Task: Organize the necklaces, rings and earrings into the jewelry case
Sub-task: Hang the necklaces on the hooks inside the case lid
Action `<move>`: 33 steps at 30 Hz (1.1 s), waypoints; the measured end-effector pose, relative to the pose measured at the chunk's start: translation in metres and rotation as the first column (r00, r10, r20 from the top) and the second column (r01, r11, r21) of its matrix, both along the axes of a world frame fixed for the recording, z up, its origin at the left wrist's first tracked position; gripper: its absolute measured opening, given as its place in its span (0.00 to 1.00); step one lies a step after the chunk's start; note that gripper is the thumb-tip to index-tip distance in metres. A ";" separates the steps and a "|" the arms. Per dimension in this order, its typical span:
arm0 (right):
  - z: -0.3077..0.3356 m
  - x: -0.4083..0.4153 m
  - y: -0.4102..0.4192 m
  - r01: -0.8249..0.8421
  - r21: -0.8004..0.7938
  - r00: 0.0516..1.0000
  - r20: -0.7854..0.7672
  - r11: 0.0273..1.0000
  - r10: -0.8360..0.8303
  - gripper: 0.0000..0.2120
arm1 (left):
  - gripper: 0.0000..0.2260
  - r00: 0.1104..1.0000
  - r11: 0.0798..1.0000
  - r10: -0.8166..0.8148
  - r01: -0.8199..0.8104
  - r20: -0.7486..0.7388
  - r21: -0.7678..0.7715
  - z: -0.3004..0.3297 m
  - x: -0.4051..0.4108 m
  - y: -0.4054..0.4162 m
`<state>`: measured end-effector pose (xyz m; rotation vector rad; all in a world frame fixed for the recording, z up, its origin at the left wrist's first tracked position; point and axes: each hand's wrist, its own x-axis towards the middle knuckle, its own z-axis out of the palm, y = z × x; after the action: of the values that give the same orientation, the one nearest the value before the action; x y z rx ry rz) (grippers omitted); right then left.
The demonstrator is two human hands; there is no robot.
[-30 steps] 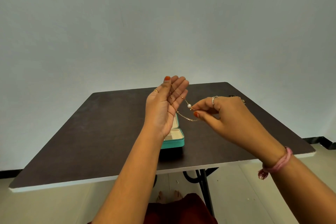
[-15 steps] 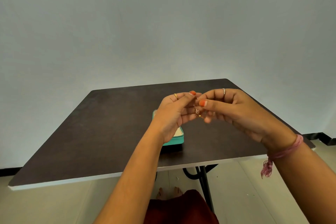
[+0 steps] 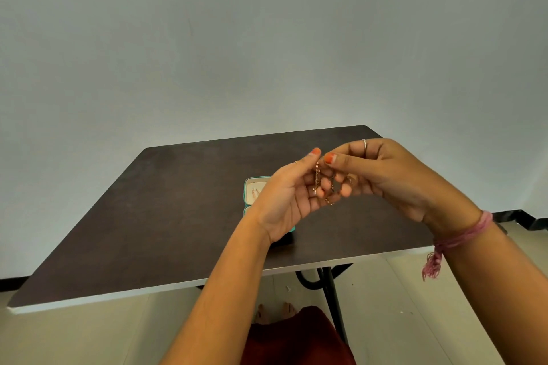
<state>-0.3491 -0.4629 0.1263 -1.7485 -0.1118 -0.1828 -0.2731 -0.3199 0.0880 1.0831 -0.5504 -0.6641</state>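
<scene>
Hands hover together above the dark table (image 3: 166, 216), slightly higher than half a second ago: left hand (image 3: 289, 198) and right hand (image 3: 382, 175) both pinch the thin gold necklace (image 3: 318, 176), now dangling between them. Left wrist hides most of the open teal jewelry case (image 3: 252, 190). Grey wall behind.

jewelry case (image 3: 252, 187) mostly hidden behind left hand (image 3: 289, 195)

Dark table (image 3: 166, 216), grey wall (image 3: 267, 38), pale floor (image 3: 89, 335).

Matt dark table (image 3: 178, 216); thin shiny metal necklace (image 3: 317, 175).
</scene>
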 end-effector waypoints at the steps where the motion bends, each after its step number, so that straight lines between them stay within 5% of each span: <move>1: 0.000 0.000 0.000 0.018 -0.017 1.000 0.005 1.000 -0.018 0.12 | 0.16 1.000 1.000 -0.004 0.004 -0.025 -0.008 -0.001 0.000 -0.001; 14: -0.006 0.004 -0.009 0.093 -0.270 0.996 0.040 0.958 -0.085 0.07 | 0.10 0.990 0.976 0.014 -0.045 -0.143 -0.215 -0.005 0.000 -0.004; 23: -0.009 0.005 -0.007 0.001 -0.227 0.999 0.042 0.974 0.009 0.15 | 0.12 0.986 0.964 -0.061 0.018 -0.155 -0.265 -0.010 0.000 0.001; 33: -0.016 0.013 -0.005 0.012 -0.223 0.999 0.040 0.975 -0.004 0.04 | 0.10 0.988 0.970 0.062 -0.094 -0.143 -0.223 -0.018 0.000 -0.003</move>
<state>-0.3362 -0.4677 0.1098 -1.9706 -0.1588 -0.2169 -0.2734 -0.3233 0.0700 0.8324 -0.4527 -0.5845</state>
